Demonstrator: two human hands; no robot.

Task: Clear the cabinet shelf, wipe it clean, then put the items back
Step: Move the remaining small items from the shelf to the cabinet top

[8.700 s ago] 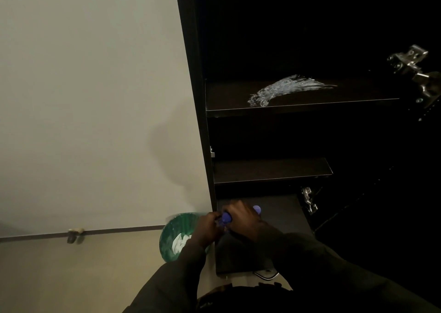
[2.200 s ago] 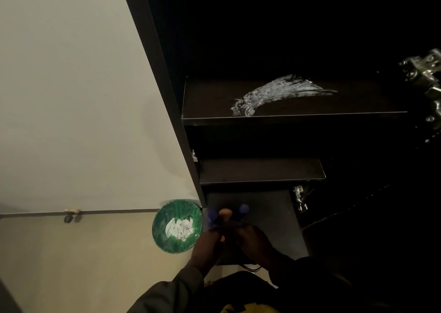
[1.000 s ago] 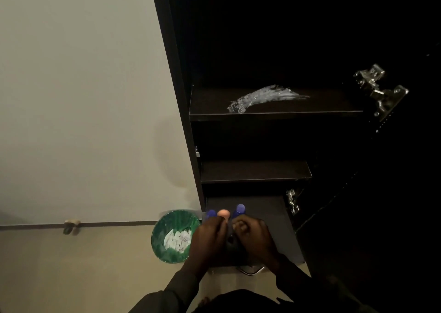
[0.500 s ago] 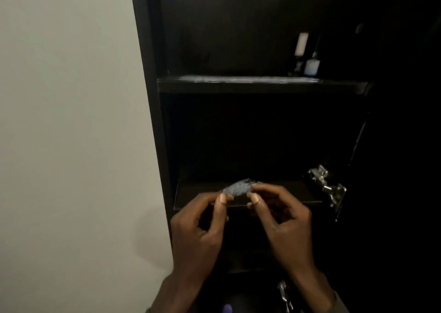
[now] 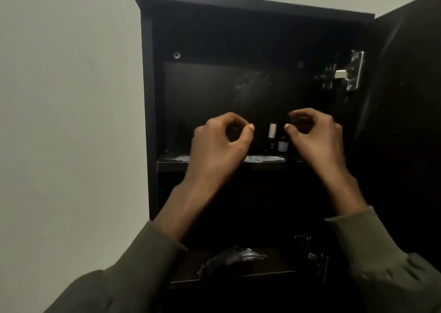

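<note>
two hands: left hand (image 5: 220, 143), right hand (image 5: 312, 137) curled, holding nothing, raised to reach shelf (image 5: 171, 163)
bottles (image 5: 276, 139): at back, not yet cleared

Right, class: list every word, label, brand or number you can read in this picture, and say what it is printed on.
No text can be read.
Small bottle on the upper shelf: pale label, too small and blurred to read.
White-capped bottle beside it: no legible print.
Door hinge: no marking to make out.
</note>
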